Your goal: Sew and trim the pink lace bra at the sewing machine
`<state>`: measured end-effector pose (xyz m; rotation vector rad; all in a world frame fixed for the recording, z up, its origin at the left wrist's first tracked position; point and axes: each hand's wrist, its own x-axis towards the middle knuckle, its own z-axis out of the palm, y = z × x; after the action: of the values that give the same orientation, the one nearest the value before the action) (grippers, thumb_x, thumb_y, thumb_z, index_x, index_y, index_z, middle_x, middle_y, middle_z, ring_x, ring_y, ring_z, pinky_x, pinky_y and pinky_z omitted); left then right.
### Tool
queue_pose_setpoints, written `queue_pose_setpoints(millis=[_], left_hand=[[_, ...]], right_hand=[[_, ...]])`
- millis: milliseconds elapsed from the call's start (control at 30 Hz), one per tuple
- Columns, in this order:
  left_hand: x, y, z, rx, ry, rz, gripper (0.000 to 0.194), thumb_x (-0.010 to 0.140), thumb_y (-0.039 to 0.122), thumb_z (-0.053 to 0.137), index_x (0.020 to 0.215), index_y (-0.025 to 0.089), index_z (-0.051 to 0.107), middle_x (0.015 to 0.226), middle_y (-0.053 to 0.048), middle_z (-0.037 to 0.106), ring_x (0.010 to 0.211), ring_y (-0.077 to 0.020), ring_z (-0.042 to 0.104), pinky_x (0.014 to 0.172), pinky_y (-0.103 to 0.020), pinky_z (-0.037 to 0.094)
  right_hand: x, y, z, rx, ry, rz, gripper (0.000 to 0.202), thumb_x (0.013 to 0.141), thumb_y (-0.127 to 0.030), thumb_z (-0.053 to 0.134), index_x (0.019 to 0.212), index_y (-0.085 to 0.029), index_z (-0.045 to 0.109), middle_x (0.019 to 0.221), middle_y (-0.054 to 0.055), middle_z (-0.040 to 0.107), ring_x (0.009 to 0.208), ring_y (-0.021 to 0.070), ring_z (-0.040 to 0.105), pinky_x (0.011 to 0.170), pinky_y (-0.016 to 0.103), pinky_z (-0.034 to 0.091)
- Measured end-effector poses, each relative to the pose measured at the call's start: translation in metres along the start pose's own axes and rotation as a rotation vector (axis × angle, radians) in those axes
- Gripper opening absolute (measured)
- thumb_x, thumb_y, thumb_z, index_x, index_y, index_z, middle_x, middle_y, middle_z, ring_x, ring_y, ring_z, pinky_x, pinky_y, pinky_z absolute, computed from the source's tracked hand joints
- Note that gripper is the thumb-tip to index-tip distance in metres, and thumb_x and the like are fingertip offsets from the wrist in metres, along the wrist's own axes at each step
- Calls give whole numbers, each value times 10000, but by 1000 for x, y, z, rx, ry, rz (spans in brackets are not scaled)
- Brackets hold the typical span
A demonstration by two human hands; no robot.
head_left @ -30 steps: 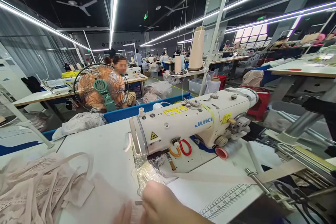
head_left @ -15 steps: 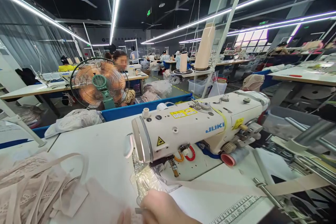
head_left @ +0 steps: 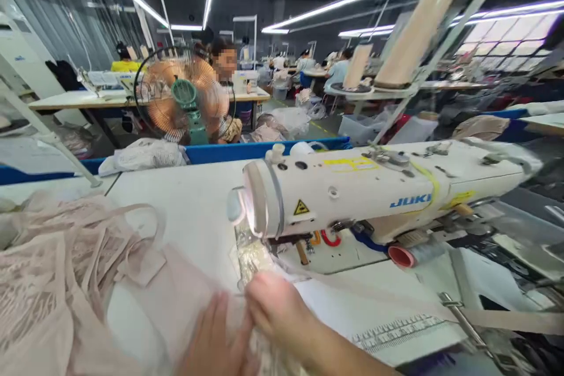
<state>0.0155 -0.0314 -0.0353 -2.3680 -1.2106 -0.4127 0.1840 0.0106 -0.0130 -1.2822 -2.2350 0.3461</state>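
1. The left hand is blurred but mostly open, its fingers extended over the beige fabric. Keeping those fingers light and flat should steady the fabric without dragging it.
2. The right hand is bent into a nearly closed shape beside the fabric's edge, close to the machine head; whatever lies inside its fingers is hidden. Guiding best comes from small, even movements, with fingertips well off the needle area, which is hidden from view.
3. The fabric lies on the table, in front of and to the left of the sewing machine. The heap of beige trims beside it could snag or pull, so a little slack helps.
4. On the right, a pale tape passes by a metal bar; it seems wise to keep it untwisted.
5. Red-handled scissors sit under the machine's arm, cramping that space. A thread spool lies beyond.
6. Behind the table are a blue bin, a thread cone, a fan and a seated person, all apart from the hands.
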Motion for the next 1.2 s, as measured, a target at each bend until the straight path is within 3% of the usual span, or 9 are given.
queue_pose_setpoints(millis=[67, 167, 633, 867, 1033, 1200], left_hand=[[2, 2, -11, -127, -32, -78, 397, 751, 458, 588, 1114, 312, 655, 1169, -180, 640, 1059, -335, 608, 822, -447, 510], [5, 4, -18, -217, -109, -145, 392, 790, 463, 554, 1141, 306, 636, 1239, -194, 585, 1123, -344, 562, 880, -469, 476], [0, 9, -16, -383, -188, -250, 335, 803, 438, 557, 1065, 262, 668, 1316, -172, 520, 1225, -338, 457, 1003, -493, 366], [5, 5, -21, -288, -168, -158, 337, 801, 429, 566, 1069, 261, 682, 1255, -231, 558, 1133, -382, 547, 907, -511, 461], [4, 5, -20, -271, -166, -159, 380, 827, 475, 522, 1152, 311, 632, 1265, -204, 556, 1155, -374, 532, 912, -511, 456], [2, 3, -19, -250, -167, -123, 377, 829, 473, 526, 1136, 286, 638, 1278, -199, 544, 1158, -363, 525, 924, -488, 434]], right_hand=[[-3, 0, -2, 40, -25, 35, 153, 802, -128, 414, 730, -194, 532, 724, 39, 532, 678, 168, 495, 593, 259, 362], [-5, 2, 1, 72, -61, 49, 187, 854, -154, 392, 775, -185, 558, 702, 38, 514, 668, 173, 483, 606, 263, 370], [0, -9, 9, -125, -95, -34, 208, 829, -135, 418, 815, -157, 624, 643, 11, 419, 592, 162, 355, 527, 277, 245], [-3, -12, -3, -170, -192, -36, 113, 712, -55, 514, 682, -162, 533, 625, -21, 347, 576, 137, 294, 495, 268, 183], [-11, -13, -20, -195, -201, -9, 137, 718, -53, 474, 661, -174, 501, 621, -18, 364, 572, 138, 308, 493, 263, 200], [-2, -15, -5, -204, -176, -22, 137, 753, -87, 461, 756, -168, 571, 631, -9, 380, 575, 149, 309, 492, 271, 196]])
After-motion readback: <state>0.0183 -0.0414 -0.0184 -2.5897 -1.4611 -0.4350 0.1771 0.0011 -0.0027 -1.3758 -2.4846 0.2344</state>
